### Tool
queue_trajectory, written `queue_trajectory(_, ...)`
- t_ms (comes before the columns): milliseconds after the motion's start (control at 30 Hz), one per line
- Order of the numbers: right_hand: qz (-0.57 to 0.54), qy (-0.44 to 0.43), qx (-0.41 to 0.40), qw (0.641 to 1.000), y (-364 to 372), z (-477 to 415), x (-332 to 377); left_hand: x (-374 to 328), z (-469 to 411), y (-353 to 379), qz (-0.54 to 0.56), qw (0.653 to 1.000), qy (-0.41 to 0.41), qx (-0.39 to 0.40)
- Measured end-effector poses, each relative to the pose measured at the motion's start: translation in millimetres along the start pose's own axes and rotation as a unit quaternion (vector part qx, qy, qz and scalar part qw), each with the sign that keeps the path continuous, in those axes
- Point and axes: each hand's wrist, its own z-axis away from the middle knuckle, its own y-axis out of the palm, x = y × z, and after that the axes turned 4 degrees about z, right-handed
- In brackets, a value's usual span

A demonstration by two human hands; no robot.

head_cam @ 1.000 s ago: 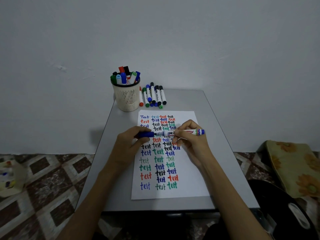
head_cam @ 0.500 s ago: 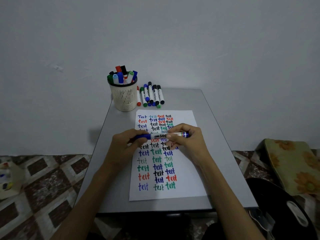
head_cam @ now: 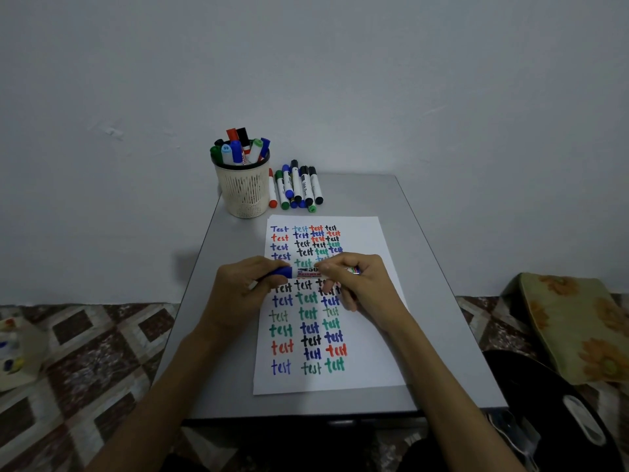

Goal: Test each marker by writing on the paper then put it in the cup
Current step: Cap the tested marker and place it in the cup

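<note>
marker (head_cam: pixel 308 272) ends hidden, label print unreadable

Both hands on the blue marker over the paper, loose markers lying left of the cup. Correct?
One thing is off: the loose markers lie to the right of the cup, not the left, as the head view shows. The rest holds: the left hand and the right hand both hold the blue marker over the paper.

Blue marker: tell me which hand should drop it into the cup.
Left, probably. The left hand grips the blue marker at its cap end, and the cup stands far left on the table, on that side. The right hand, gripping the barrel, would have to cross over.
</note>
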Motion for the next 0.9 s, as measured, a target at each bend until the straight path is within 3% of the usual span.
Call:
queue_trajectory(300, 0.064, -0.081, -0.038, 0.994, 4, -5, 0, 0, -4, 1, 0.030, 0.997, -0.025, -0.070)
queue_trajectory(367, 0.181, -0.078, -0.052, 0.979, 6, -6, 1, -1, -4, 1, 0.045, 0.995, -0.035, -0.080)
queue_trajectory(467, 0.394, -0.104, -0.018, 0.913, 7, -11, 11, 0, -5, 4, 0.047, 0.993, -0.071, -0.083)
queue_trajectory(533, 0.435, -0.110, -0.012, 0.894, 6, -25, 22, 3, -5, 7, 0.033, 0.991, -0.108, -0.078)
queue_trajectory(600, 0.428, -0.117, -0.053, 0.894, 6, -46, 37, 8, -5, 10, 0.012, 0.985, -0.159, -0.068)
queue_trajectory(733, 0.325, -0.188, -0.141, 0.916, 16, -99, 84, 19, -6, 19, -0.164, 0.969, -0.183, 0.034)
queue_trajectory(900, 0.305, -0.283, -0.168, 0.894, 42, -173, 138, 24, -8, 22, -0.185, 0.964, -0.182, 0.061)
